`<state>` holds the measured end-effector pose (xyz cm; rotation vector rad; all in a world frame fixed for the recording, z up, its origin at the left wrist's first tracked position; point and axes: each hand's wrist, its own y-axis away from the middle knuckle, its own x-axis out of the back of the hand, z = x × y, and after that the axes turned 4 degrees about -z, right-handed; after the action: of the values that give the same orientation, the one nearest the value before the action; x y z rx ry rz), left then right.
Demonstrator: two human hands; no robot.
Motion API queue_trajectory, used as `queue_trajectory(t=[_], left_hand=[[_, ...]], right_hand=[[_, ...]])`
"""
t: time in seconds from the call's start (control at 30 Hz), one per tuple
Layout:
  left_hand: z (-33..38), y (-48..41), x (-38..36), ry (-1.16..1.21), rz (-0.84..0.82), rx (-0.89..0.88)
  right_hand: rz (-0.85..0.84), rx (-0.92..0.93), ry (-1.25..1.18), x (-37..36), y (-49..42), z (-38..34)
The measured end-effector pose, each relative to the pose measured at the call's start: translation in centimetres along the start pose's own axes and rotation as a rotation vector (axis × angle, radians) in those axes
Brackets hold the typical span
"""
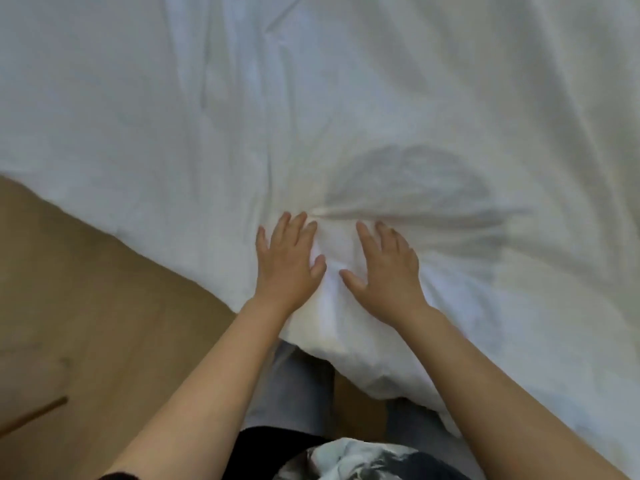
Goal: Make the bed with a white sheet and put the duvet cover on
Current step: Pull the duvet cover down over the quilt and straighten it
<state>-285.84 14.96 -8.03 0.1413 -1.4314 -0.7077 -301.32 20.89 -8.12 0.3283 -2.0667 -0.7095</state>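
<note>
Down flat: L hand (289, 261), R hand (386, 271)

sheet (346, 98) white; floor (86, 289) tan wood; trousers (294, 386) grey; top (363, 459) black-and-white patterned

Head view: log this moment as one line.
left hand: flat on white bedding | right hand: flat on white bedding | white bedding: creased around hands

Past the bed corner (346, 341), the white sheet (381, 98) lies low and wide, with only shallow wrinkles to cross. Left of the corner is open wooden floor (104, 289); the person's legs (294, 386) crowd its near side.
</note>
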Motion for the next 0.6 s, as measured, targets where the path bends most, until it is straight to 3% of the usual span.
queue_trajectory(t=[0.1,0.17,0.23,0.3,0.33,0.4,0.6], left_hand=[[-7.9,1.5,0.1,0.143,0.130,0.245],[-11.6,2.8,-0.7,0.362,0.272,0.500],[-13.4,4.2,-2.0,0.798,0.321,0.794],[-13.1,5.1,-3.3,1.519,0.189,0.950],[-12.2,5.4,-4.2,1.832,0.067,0.951],[-9.8,6.0,-5.8,2.117,-0.095,0.893],[-4.6,7.1,-9.2,2.218,-0.025,0.773]], right_hand=[[-0.052,0.082,0.082,-2.7,-2.4,-7.0],[-0.049,0.087,0.143,-4.3,-3.7,-10.5],[-0.037,0.060,0.194,-5.6,-4.4,-12.5],[-0.024,0.040,0.245,-6.2,-4.8,-13.1],[-0.022,0.044,0.261,-6.3,-4.9,-13.1],[-0.012,0.087,0.260,-6.3,-4.6,-12.6],[0.014,0.169,0.111,-6.6,0.0,-8.4]])
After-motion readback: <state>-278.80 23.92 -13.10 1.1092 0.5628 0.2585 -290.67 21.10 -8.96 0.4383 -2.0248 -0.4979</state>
